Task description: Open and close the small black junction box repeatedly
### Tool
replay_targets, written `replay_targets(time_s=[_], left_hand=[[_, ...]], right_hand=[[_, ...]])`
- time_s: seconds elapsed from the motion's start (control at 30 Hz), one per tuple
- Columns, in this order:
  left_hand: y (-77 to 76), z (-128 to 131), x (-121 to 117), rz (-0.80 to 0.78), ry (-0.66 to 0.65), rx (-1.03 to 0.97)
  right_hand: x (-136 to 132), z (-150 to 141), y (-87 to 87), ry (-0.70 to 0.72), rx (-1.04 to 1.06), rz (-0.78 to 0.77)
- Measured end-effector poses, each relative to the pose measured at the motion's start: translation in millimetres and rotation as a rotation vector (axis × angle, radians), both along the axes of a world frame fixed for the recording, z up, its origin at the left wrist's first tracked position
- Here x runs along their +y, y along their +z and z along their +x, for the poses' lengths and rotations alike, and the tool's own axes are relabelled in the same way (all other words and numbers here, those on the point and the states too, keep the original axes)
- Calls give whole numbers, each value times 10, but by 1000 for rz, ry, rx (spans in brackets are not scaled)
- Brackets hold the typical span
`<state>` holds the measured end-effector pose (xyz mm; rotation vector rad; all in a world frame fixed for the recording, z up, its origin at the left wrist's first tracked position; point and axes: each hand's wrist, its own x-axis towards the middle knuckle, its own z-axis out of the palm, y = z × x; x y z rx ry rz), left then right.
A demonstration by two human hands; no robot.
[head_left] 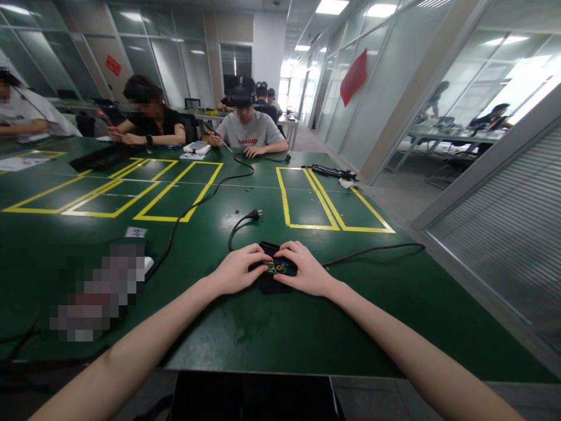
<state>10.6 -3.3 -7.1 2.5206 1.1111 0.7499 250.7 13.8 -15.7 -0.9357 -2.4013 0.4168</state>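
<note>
My left hand (240, 270) and my right hand (305, 271) meet near the middle of the table's front half. Between them is a small green circuit board (277, 268) with a round, copper-coloured part on it. Fingers and thumbs of both hands curl in at the board's two sides and pinch it. Beneath and around the board lies a black plastic casing (272, 285), its far end showing past the fingertips. My fingers cover much of the casing and the board's edges.
A black plug (254, 214) on a cord lies beyond my hands; another cable (377, 249) runs right. Yellow tape (311, 227) marks rectangles on the green table (350, 345). A blurred-out item (100, 286) lies left. Several people sit across and to the left.
</note>
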Motion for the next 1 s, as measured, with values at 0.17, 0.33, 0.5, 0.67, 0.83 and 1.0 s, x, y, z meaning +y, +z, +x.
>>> replay_targets(time_s=[0.17, 0.33, 0.5, 0.67, 0.83, 1.0], left_hand=[[40, 25, -41, 51, 45, 35], [24, 30, -7, 54, 16, 40], [-60, -13, 49, 62, 64, -15], [-68, -28, 72, 37, 64, -59], [33, -11, 47, 134, 62, -226], [144, -38, -23, 125, 13, -294]], right_hand=[[7, 4, 12, 18, 16, 3], [7, -5, 8, -6, 2, 17], [42, 7, -28, -39, 5, 28], [59, 67, -4, -49, 121, -9], [91, 153, 70, -84, 46, 41], [126, 236, 81, -5, -27, 51]])
